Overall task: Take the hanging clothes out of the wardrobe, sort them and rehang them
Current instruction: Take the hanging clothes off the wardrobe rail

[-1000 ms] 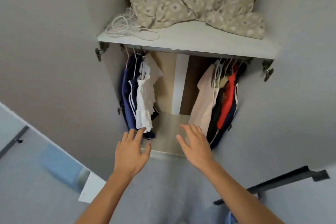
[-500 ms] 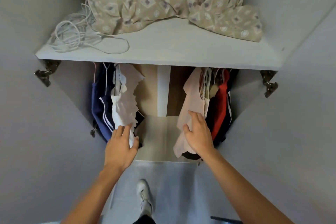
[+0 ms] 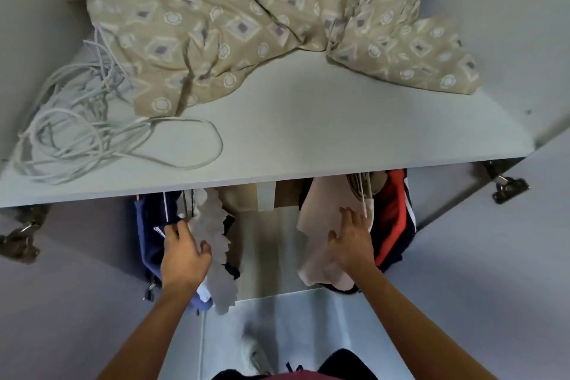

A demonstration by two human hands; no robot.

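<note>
Task status: early. All hanging clothes seen are on the rail under the shelf; none is out, none sorted.

Left group, below the shelf's left part: navy jacket with white stripes, then a white ruffled garment just beside it. Right group, toward the shelf's right end: pale pink top, white hangers, red garment with dark clothes behind it. A gap of bare wardrobe back lies between the two groups.

Left hand: fingers reach in between the navy jacket and the white ruffled garment, thumb against the white fabric. Whether it grips or only parts them, cannot tell.

Right hand: fingers straight and spread, laid flat on the pale pink top; holds nothing.

On the shelf: patterned beige cloth across the back, a coil of white cord at the left front corner. Neither hangs.

Judgement: left to do is nearly everything, namely lifting hangers off the rail, sorting, rehanging. The rail itself is hidden by the shelf edge.
</note>
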